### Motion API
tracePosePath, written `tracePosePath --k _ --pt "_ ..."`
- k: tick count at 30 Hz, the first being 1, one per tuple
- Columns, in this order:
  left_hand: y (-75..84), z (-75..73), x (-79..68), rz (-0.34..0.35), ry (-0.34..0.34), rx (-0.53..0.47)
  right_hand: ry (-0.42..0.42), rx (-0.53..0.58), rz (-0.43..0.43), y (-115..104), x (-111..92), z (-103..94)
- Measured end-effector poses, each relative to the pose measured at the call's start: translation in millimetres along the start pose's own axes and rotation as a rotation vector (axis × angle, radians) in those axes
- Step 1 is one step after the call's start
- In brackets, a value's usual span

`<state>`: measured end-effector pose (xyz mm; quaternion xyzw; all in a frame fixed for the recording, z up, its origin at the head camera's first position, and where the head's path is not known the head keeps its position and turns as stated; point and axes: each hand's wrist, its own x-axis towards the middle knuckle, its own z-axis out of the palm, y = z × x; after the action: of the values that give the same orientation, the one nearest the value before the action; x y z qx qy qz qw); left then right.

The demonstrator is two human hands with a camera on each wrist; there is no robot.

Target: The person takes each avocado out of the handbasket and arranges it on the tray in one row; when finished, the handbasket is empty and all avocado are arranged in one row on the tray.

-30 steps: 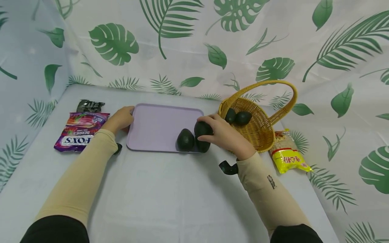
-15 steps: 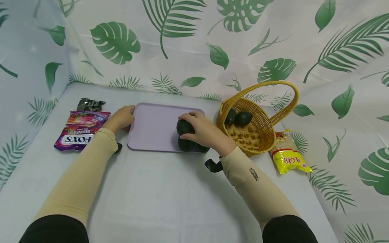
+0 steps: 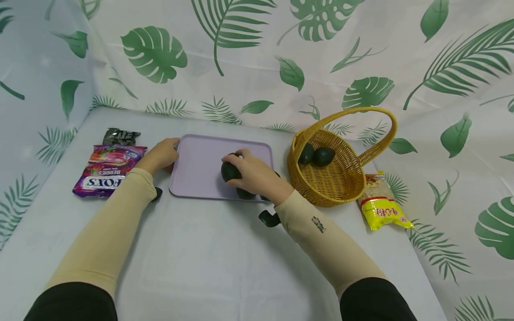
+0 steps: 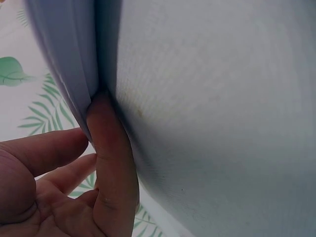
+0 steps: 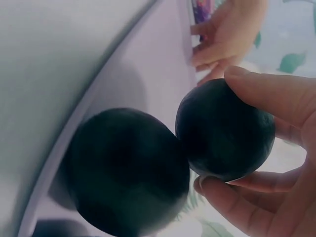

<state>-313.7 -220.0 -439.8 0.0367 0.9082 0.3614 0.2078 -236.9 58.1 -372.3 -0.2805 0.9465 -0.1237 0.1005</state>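
Note:
My right hand (image 3: 261,176) grips a dark green avocado (image 3: 230,171) between thumb and fingers, over the front half of the lilac tray (image 3: 202,167). Beneath and beside it, a second avocado (image 3: 245,194) sits on the tray, mostly covered by the hand. In the right wrist view the held avocado (image 5: 224,131) is right beside the larger-looking one (image 5: 128,173). Another is largely hidden under the wrist. My left hand (image 3: 161,156) is at the tray's left edge; the left wrist view has its thumb and a finger (image 4: 112,163) pinching the rim.
To the tray's right stands a yellow wicker basket (image 3: 321,187) with a tall handle and two avocados (image 3: 323,156) inside. A yellow-labelled food packet (image 3: 383,203) leans beside it. At the left lie a purple candy bag (image 3: 108,171) and a small black packet (image 3: 120,136).
My right hand has carried the avocado leftward over the tray, from beside the basket past the other avocados. The left hand keeps its place at the tray's edge.

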Motion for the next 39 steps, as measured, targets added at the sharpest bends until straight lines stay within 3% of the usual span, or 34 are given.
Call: tracePosePath --k 10,20,39 --pt "-1.7 0.6 1.6 0.013 0.003 0.009 -0.027 -0.074 0.016 -2.3 7.6 15.0" --pt "-2.7 1.8 1.5 0.0 -0.006 -0.041 -0.023 -0.113 -0.03 -3.6 6.5 24.3" --pt "-2.2 1.6 2.7 -0.012 0.002 -0.05 -0.001 -0.18 -0.056 -4.5 0.1 23.7"
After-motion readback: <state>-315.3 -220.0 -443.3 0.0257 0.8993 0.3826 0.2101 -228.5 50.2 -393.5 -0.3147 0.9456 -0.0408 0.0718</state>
